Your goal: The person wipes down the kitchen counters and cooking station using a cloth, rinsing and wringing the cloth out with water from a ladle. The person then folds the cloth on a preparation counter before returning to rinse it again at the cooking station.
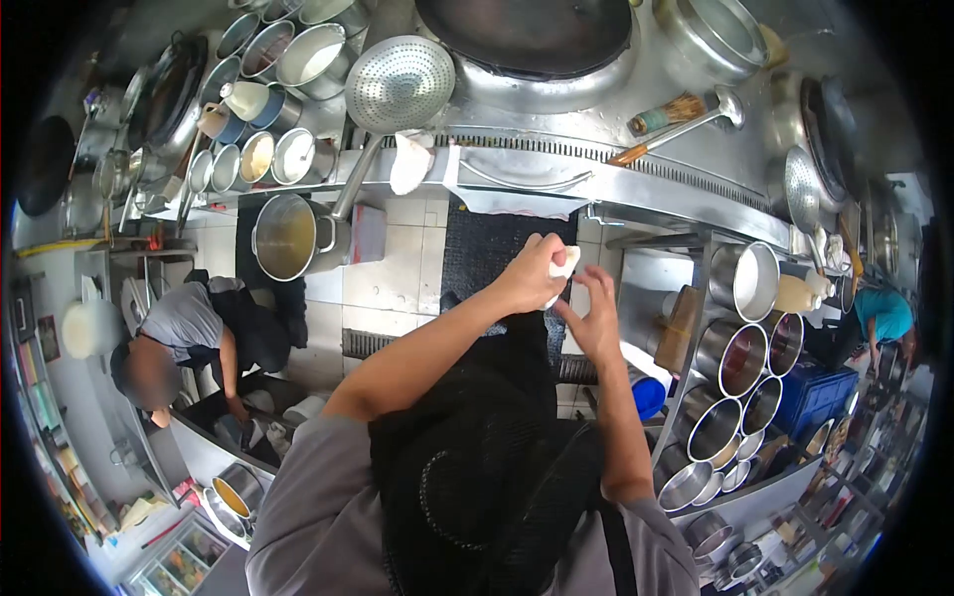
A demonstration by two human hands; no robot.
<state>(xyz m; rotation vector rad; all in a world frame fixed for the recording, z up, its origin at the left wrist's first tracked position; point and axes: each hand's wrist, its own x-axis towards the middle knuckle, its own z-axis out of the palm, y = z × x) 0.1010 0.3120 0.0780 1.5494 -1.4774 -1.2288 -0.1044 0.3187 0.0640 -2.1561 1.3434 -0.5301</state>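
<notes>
In front of my body, my left hand [537, 273] is closed around a crumpled white cloth [566, 266], part of which sticks out beside the fingers. My right hand [594, 313] is just to its right, fingers curved and apart, close to the cloth; I cannot tell whether a fingertip touches it. Beyond both hands runs the steel stove edge [517, 181]. A second white cloth [410, 164] hangs over that edge, near the handle of a large perforated strainer [400, 84].
A dark wok [527, 30] sits on the stove, with a ladle [696, 119] and brush [666, 114] to its right. A pot of liquid [288, 238] stands left. Several steel pots [735, 358] fill the right shelf. One person [189, 318] bends at left, another [884, 316] at far right.
</notes>
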